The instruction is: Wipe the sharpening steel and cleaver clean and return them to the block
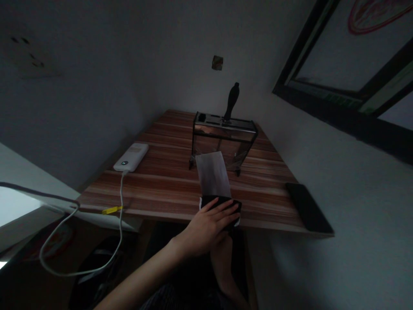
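At the table's near edge my left hand [206, 226] lies over a black holder [222, 202], fingers curled over its top. A flat pale blade or card [213, 174] sticks up out of that holder toward the rack. My right hand [222, 258] is below and under the left one, in shadow beneath the table edge; its fingers are hidden. Behind the blade stands a metal rack [224, 137] with a black-handled knife [231, 101] in a slot.
The wooden table [167, 181] sits in a wall corner. A white power bank [131, 157] with a white cable [121, 202] lies at left. A black phone [308, 206] rests near the right front corner. A dark framed window [348, 86] is on the right wall.
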Tool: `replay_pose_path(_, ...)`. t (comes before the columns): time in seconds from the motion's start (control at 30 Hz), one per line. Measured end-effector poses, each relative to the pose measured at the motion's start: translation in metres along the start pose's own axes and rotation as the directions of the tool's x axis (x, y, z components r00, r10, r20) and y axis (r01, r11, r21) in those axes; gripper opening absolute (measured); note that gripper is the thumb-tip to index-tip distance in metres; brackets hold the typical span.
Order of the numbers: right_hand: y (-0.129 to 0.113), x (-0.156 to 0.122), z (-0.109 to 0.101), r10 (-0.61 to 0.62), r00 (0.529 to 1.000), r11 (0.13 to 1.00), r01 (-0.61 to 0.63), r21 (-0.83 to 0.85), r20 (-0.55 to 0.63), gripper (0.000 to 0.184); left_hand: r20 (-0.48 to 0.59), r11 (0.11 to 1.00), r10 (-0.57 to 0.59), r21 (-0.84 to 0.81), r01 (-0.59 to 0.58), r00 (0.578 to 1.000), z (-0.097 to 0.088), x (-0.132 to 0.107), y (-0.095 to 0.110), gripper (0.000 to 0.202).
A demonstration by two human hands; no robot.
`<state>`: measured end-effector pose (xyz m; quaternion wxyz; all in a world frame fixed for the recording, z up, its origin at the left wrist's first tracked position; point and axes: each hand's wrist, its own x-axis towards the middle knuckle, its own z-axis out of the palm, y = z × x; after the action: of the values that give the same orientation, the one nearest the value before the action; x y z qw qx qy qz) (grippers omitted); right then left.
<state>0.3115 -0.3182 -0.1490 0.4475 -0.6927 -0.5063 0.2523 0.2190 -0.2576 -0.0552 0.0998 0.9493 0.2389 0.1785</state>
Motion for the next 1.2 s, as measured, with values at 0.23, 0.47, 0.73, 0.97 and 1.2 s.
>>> replay_pose_path(0.23,-0.017,-0.002,-0.006,0.066,0.997,0.951,-0.077,0.300,0.045,0.034,-0.076,0.990,-0.036,0.130,0.045,0.996,-0.010,0.017,-0.021,0.050)
replay_pose_path(0.47,-0.016,-0.004,-0.005,0.083,0.995,0.947,-0.093,0.306,0.048,0.035,-0.167,0.967,-0.092,0.221,0.128,0.982,-0.031,0.041,-0.050,0.048)
replay_pose_path(0.73,-0.018,-0.004,-0.006,0.084,0.995,0.946,-0.098,0.309,0.058,0.038,-0.281,0.937,-0.173,0.248,0.246,0.944,-0.045,0.057,-0.075,0.046)
replay_pose_path(0.97,-0.015,-0.003,-0.008,0.079,0.992,0.945,-0.105,0.310,0.095,0.034,-0.335,0.926,-0.206,0.236,0.294,0.920,-0.044,0.054,-0.069,0.049)
replay_pose_path(1.2,-0.017,-0.002,-0.010,0.065,0.993,0.950,-0.093,0.298,0.101,0.034,-0.231,0.956,-0.173,0.194,0.219,0.958,-0.019,0.031,-0.043,0.051)
